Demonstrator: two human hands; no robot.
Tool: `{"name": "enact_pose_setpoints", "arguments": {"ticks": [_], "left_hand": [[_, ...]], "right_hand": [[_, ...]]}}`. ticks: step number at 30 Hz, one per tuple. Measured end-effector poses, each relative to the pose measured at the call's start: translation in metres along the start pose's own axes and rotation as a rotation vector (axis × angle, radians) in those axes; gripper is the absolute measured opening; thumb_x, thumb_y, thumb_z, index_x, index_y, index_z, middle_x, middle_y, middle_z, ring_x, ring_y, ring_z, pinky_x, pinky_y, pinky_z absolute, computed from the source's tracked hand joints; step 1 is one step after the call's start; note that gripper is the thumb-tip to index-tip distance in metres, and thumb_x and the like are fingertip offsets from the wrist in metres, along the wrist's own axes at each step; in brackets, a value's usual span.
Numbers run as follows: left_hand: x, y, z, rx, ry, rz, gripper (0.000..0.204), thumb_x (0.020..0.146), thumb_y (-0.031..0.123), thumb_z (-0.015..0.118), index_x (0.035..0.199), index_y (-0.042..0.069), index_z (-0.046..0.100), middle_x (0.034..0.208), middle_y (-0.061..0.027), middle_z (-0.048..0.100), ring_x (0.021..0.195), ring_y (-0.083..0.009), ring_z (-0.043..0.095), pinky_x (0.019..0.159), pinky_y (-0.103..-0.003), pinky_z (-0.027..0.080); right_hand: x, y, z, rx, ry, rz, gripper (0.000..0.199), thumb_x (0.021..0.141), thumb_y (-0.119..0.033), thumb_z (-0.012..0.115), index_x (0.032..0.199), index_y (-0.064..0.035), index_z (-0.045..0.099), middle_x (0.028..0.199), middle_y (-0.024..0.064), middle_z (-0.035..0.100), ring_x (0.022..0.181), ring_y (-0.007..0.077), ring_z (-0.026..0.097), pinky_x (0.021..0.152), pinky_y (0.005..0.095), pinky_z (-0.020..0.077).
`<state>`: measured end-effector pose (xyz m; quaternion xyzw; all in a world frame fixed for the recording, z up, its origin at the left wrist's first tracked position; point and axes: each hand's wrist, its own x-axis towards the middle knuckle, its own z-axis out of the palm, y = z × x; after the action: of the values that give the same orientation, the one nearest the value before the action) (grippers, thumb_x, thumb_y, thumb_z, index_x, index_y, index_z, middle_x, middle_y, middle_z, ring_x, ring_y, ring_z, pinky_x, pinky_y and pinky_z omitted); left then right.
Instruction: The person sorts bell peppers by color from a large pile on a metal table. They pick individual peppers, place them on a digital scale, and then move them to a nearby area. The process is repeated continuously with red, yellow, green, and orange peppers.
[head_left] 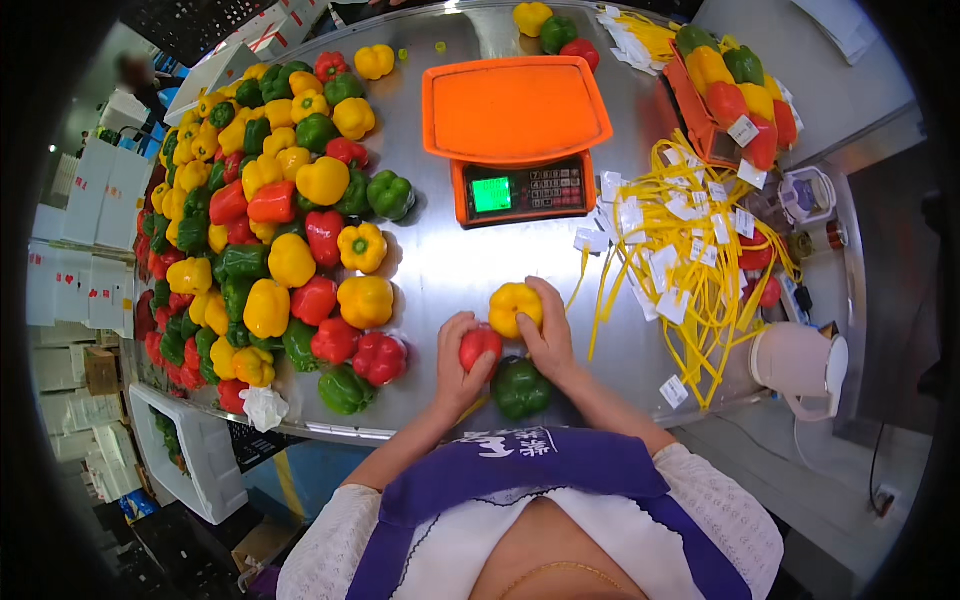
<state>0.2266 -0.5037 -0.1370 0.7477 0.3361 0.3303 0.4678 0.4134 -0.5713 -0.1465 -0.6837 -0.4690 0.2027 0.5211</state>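
A red pepper (479, 346) is gripped by the left hand (457, 368), and a yellow pepper (515, 307) is clasped by the right hand (550, 338); both touch a green pepper (520, 388) lying just below them. An orange scale (515, 135) is set beyond the hands, a pepper heap (270, 230) to their left, and yellow ties (680, 260) to their right.

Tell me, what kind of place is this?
Probably a produce packing station: a heap of red, yellow and green bell peppers on a steel table, an orange weighing scale, and yellow tagged ties.
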Motion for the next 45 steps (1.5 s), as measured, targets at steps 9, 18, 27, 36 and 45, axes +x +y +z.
{"name": "enact_pose_setpoints", "arguments": {"ticks": [9, 18, 27, 36, 45], "left_hand": [[-0.019, -0.002, -0.023, 0.119, -0.04, -0.002, 0.074, 0.086, 0.035, 0.076, 0.144, 0.003, 0.043, 0.148, -0.025, 0.043, 0.138, -0.0404, 0.042, 0.115, -0.046, 0.036], [-0.018, 0.0, -0.032, 0.218, -0.144, 0.042, 0.072, 0.085, 0.031, 0.081, 0.142, 0.003, 0.046, 0.14, -0.0206, 0.051, 0.13, -0.0376, 0.051, 0.111, -0.044, 0.04], [-0.031, -0.004, -0.042, 0.226, -0.192, 0.033, 0.099, 0.076, 0.047, 0.085, 0.151, 0.001, 0.038, 0.152, -0.0307, 0.036, 0.141, -0.0472, 0.036, 0.118, -0.051, 0.032], [-0.041, 0.072, -0.037, 0.661, -0.39, 0.301, 0.096, 0.068, 0.067, 0.081, 0.144, 0.016, 0.052, 0.156, -0.0237, 0.029, 0.144, -0.0578, 0.017, 0.111, -0.073, 0.02], [-0.023, 0.085, -0.009, 0.79, -0.392, 0.194, 0.11, 0.065, 0.072, 0.079, 0.141, -0.002, 0.051, 0.152, -0.0201, 0.035, 0.143, -0.0528, 0.019, 0.11, -0.068, 0.019]], "right_hand": [[-0.023, -0.007, -0.022, -0.173, -0.12, 0.037, 0.079, 0.087, -0.037, 0.076, 0.148, 0.0007, 0.042, 0.145, 0.0238, 0.049, 0.135, 0.0411, 0.047, 0.114, 0.0461, 0.0377], [-0.024, -0.027, -0.018, -0.219, -0.139, 0.021, 0.084, 0.082, -0.032, 0.081, 0.148, 0.0008, 0.04, 0.142, 0.0233, 0.051, 0.133, 0.041, 0.048, 0.114, 0.0458, 0.0382], [-0.033, -0.032, -0.021, -0.359, -0.238, 0.116, 0.085, 0.09, -0.044, 0.071, 0.156, -0.0061, 0.032, 0.143, 0.0252, 0.05, 0.129, 0.0428, 0.053, 0.107, 0.0484, 0.0461], [-0.023, -0.047, -0.027, -0.395, -0.276, 0.283, 0.091, 0.09, -0.049, 0.07, 0.16, -0.0118, 0.026, 0.142, 0.0307, 0.048, 0.128, 0.0445, 0.055, 0.107, 0.0472, 0.0461], [-0.011, -0.046, -0.003, -0.509, -0.222, 0.373, 0.09, 0.086, -0.055, 0.067, 0.159, -0.0207, 0.029, 0.144, 0.0265, 0.048, 0.122, 0.0459, 0.06, 0.103, 0.0506, 0.0495]]}}
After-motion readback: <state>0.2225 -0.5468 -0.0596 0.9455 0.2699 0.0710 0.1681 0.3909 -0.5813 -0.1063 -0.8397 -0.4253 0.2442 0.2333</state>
